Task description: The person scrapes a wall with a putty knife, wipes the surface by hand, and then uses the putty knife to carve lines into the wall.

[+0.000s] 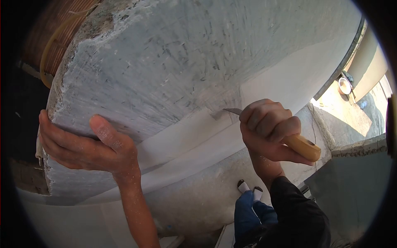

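Note:
A scraper with a wooden handle (pixel 304 148) is in my right hand (pixel 271 128), whose fingers are wrapped tightly around it. Its thin metal blade (pixel 233 110) points left and meets the wall surface, close to where grey scraped plaster borders a smooth white band. On the left, my left hand (pixel 89 146) lies against the wall (pixel 165 66) beside its rough, broken edge. The thumb is spread apart from the stretched fingers, and the fingertips reach that edge. White dust speckles the hand and forearm.
A concrete floor (pixel 198 194) lies below, where my feet (pixel 250 190) stand. At the right are a low ledge (pixel 359 146) and a sunlit area with a white bucket (pixel 344 86). A yellowish hose (pixel 44 62) hangs by ribbed brown material (pixel 58 37) at upper left.

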`<state>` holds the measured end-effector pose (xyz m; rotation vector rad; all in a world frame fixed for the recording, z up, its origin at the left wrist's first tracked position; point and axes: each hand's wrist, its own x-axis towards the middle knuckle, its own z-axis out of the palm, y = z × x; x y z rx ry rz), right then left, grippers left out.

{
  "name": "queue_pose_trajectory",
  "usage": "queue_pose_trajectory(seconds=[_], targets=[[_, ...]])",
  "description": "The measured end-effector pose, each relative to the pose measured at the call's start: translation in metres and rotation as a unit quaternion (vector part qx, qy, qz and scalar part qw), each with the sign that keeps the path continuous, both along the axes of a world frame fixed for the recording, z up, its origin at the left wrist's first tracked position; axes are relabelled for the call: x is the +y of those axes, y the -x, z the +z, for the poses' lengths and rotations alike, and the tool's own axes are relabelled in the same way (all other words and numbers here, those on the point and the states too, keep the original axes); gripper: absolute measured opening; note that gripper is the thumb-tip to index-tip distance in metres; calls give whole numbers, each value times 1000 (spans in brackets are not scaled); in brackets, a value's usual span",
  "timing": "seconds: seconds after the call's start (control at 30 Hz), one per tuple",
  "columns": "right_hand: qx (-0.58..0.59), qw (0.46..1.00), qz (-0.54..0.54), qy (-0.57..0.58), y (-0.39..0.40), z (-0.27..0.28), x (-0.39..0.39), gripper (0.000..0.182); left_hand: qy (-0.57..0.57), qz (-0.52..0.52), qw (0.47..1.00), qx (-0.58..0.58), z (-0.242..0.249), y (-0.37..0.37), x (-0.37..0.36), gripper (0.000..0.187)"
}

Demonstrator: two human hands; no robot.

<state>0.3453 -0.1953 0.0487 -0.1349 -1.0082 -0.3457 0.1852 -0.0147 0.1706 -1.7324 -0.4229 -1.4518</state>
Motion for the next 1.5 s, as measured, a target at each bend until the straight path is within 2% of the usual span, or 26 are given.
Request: queue_pose_trajectory(seconds=[0.17, 0.33, 0.43, 0.6, 0.7, 0.73, 0.83, 0.9, 1.1, 1.13, 1.23, 1.27, 1.37, 1.4, 1.5], targets=[[-16, 999, -28, -11, -1, 3, 3, 70, -16, 7, 1000, 4, 4, 2, 4, 66], [3, 1000, 15, -26, 0, 1, -10, 72, -14, 14, 1000, -3, 4, 1, 1, 68], [-27, 1000, -15, 5, -7, -3, 18, 71, -13, 1, 1000, 0, 5, 1, 5, 68], [-2, 998, 0, -57, 1, 1, -12, 72, -14, 24, 1000, -3, 6, 3, 4, 69], [-13, 1000, 16, -15, -5, -2, 23, 70, 2, 20, 1000, 3, 0, 1, -1, 68], [-17, 999, 34, 5, -8, -3, 12, 70, -3, 22, 1000, 2, 3, 1, 0, 68], [-11, 999, 12, -51, 0, -1, -8, 71, -8, 33, 999, 0, 3, 1, -1, 67], [-10, 1000, -3, -1, 1, 1, 2, 70, -8, 25, 1000, 3, 4, 3, 2, 67], [-15, 999, -10, -28, 2, 4, 0, 70, -12, 12, 1000, -3, 6, 2, 4, 67], [-18, 1000, -21, 5, -1, -1, 21, 70, -6, 6, 1000, -2, 4, 1, 3, 67], [-24, 1000, 15, -1, -1, 4, 5, 71, -21, 17, 1000, 3, 4, 3, 5, 68], [-35, 999, 37, -15, 2, 4, -6, 78, -22, 21, 1000, 4, 6, 5, 6, 68], [-20, 1000, -22, 6, 1, -1, 24, 70, -11, 16, 1000, 1, 1, 2, 2, 68], [-18, 1000, 9, -8, -2, 0, 23, 69, -9, 9, 1000, 3, 1, 1, 1, 67], [-17, 1000, 12, -17, 3, 8, -11, 72, -23, 11, 1000, 2, 6, 3, 4, 67]])
